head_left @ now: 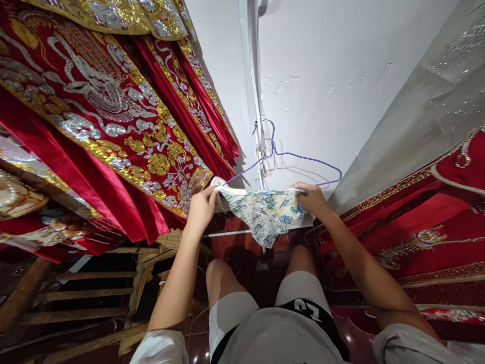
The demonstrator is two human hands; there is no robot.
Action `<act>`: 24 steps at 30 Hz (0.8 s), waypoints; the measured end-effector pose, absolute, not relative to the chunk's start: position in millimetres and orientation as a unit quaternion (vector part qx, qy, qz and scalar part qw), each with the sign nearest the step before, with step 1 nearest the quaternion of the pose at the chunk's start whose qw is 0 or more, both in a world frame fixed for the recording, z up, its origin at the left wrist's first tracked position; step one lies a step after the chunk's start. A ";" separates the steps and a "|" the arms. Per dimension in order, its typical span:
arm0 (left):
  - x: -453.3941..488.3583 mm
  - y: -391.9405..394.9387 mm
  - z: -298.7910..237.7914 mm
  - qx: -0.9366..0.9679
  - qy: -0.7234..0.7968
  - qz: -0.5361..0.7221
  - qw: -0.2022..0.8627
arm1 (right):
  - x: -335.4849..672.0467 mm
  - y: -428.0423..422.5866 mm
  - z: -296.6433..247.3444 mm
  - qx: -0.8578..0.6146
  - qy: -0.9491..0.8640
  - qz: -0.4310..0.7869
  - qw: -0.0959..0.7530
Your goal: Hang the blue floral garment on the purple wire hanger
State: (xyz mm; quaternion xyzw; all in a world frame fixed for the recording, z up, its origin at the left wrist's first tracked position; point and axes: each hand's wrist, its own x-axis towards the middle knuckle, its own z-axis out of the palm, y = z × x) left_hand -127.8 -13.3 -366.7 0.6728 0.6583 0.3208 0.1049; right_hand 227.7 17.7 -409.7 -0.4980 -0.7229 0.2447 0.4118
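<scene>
A white cloth with a blue and green floral print [265, 212] is stretched between my two hands, its lower part hanging in folds to a point. My left hand [202, 208] pinches its left upper corner, thumb on top. At the opposite corner, my right hand [312, 200] is closed on the edge. Behind the cloth is a purple wire hanger [295, 154], its hook up by the white vertical pole. The hanger's lower bar is hidden, so I cannot tell whether the cloth lies over it.
Red garments with gold and silver embroidery [109, 101] hang on the left, above a slatted wooden chair [91, 293]. More red beaded clothing [424, 222] hangs at right. A white wall [322, 65] with a white pole [250, 76] is ahead, above a dark red tiled floor.
</scene>
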 end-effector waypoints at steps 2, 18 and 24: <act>-125.7 -2.7 -360.4 0.666 0.660 0.336 0.093 | 223.2 13.5 -408.3 -0.506 -0.721 0.262 0.395; -88.3 27.9 -330.7 0.794 0.496 0.343 0.074 | 212.5 -14.2 -396.5 -0.516 -0.753 0.265 0.312; -94.8 31.0 -338.4 0.793 0.506 0.338 0.033 | 257.8 -4.4 -376.6 -0.600 -0.583 0.227 0.499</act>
